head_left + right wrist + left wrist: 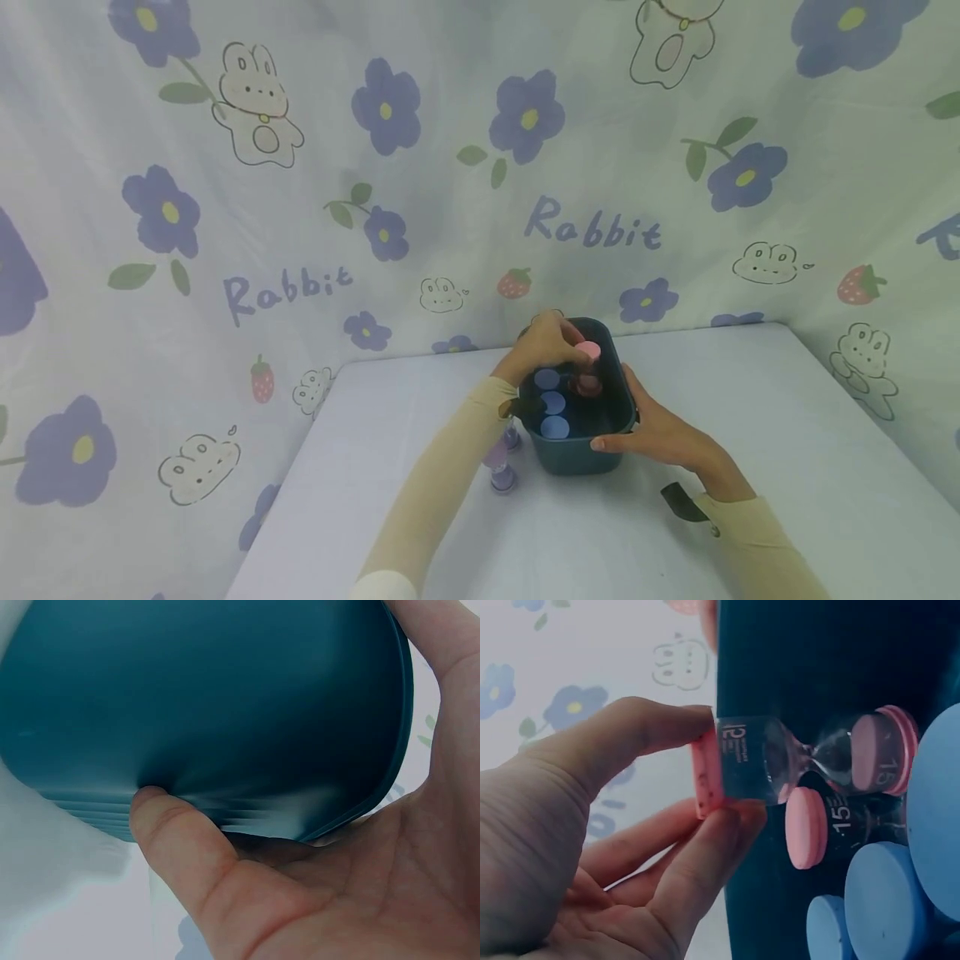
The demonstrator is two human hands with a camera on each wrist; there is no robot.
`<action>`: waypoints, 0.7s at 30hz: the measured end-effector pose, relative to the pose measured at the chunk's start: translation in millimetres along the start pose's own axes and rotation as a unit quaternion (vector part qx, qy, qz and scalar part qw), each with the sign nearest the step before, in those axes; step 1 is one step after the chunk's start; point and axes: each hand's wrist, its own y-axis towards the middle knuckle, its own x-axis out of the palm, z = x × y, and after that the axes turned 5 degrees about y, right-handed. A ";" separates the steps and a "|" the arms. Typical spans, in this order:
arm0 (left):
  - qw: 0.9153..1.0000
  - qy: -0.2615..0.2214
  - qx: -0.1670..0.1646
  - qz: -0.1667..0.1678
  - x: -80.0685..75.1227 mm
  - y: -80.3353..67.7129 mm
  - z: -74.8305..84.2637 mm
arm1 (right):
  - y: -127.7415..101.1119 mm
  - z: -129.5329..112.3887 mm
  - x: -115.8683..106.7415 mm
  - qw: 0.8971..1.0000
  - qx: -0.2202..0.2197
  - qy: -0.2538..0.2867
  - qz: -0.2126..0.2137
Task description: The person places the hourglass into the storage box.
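Observation:
My left hand (546, 343) is over a dark teal bin (577, 460) and pinches the pink end cap of a sand timer (750, 761) between thumb and fingers. The timer has clear glass marked 15, and pink sand sits at its far end. Beside it in the left wrist view is another pink-capped sand timer (806, 829), also marked 15. Several blue-capped sand timers (555, 427) stand along the bin's left side. My right hand (667, 429) grips the bin at its near right corner, the thumb pressing on its near wall.
Purple sand timers (502, 478) stand on the white table (405, 433) just left of the bin, partly hidden by my left sleeve. Behind the table hangs a curtain (450, 183) printed with flowers and rabbits.

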 end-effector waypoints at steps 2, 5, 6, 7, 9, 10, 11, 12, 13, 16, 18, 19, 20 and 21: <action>1.000 0.014 -0.004 -0.004 1.7 0.1 0.3 | 0.3 0.8 0.0 1.000 -0.002 0.000 0.000; 0.999 0.039 -0.005 -0.012 4.4 1.7 0.6 | 0.8 1.5 -0.3 1.000 -0.005 0.000 0.000; 0.999 0.051 -0.003 -0.014 5.2 2.6 0.5 | 0.9 1.5 -0.4 1.000 -0.004 -0.001 0.000; 0.998 0.064 0.004 -0.016 6.2 3.7 0.4 | 0.9 1.5 -0.5 1.000 -0.005 -0.001 -0.001; 0.996 0.088 0.013 -0.021 8.0 5.9 -0.2 | 0.8 1.5 -0.8 1.000 -0.003 -0.002 -0.001; 0.995 0.098 0.015 -0.024 8.8 6.8 -0.5 | 0.8 1.5 -1.0 1.000 -0.002 -0.003 -0.001; 0.994 0.108 0.019 -0.027 9.5 7.7 -0.8 | 0.6 1.4 -1.1 1.000 0.001 -0.005 0.000; 0.993 0.113 0.018 -0.030 10.1 8.4 -1.0 | 0.4 1.3 -1.2 1.000 0.004 -0.006 0.000; 0.993 0.116 0.017 -0.033 10.7 9.0 -1.3 | 0.3 1.3 -1.3 1.000 0.007 -0.007 0.000; 0.992 0.118 0.015 -0.041 12.6 10.0 -1.9 | 0.2 1.3 -1.4 1.000 0.014 -0.009 0.000; 0.992 0.113 0.012 -0.046 13.7 10.0 -2.3 | 0.0 1.5 -1.6 1.000 0.020 -0.009 0.000; 0.993 0.111 0.009 -0.049 14.2 9.8 -2.3 | 0.0 1.7 -1.6 1.000 0.023 -0.009 -0.001; 0.993 0.110 0.006 -0.052 14.7 9.4 -2.2 | 0.1 1.7 -1.6 1.000 0.026 -0.010 -0.001; 0.993 0.108 0.005 -0.054 15.1 9.0 -2.3 | -0.1 1.9 -1.6 1.000 0.029 -0.010 -0.002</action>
